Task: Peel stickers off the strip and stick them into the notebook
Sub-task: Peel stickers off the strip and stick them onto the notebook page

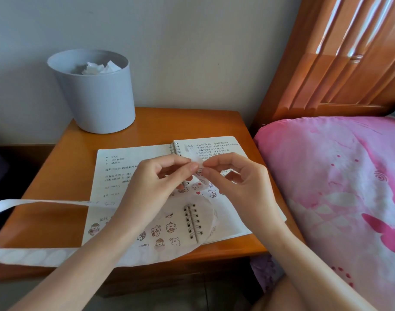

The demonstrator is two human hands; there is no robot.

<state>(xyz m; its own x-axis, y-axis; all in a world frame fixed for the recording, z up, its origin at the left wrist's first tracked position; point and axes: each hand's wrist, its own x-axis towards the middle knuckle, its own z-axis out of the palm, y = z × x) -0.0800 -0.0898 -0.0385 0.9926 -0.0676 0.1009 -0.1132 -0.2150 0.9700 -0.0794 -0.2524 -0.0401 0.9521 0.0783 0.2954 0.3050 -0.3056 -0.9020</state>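
Blocking notebook [129, 167], left hand [154, 187], right hand [241, 182] pinch strip [30, 254].

left hand [156, 179] pinching strip [35, 254] | right hand [239, 176] pinching strip | fingertips nearly touching

- One spiral notebook [133, 162].
- One sticker strip [35, 254], trailing left.
- Two hands: left hand [154, 189], right hand [243, 185].
- One grey bin [98, 97], far left.
- One wooden table [169, 122].
- And one pink pillow [337, 176], over right.

A wooden desk [57, 171] carries an open notebook [115, 158]. A grey bin [98, 97] stands behind the notebook's left page, and a white strip [35, 254] trails leftward from the notebook.
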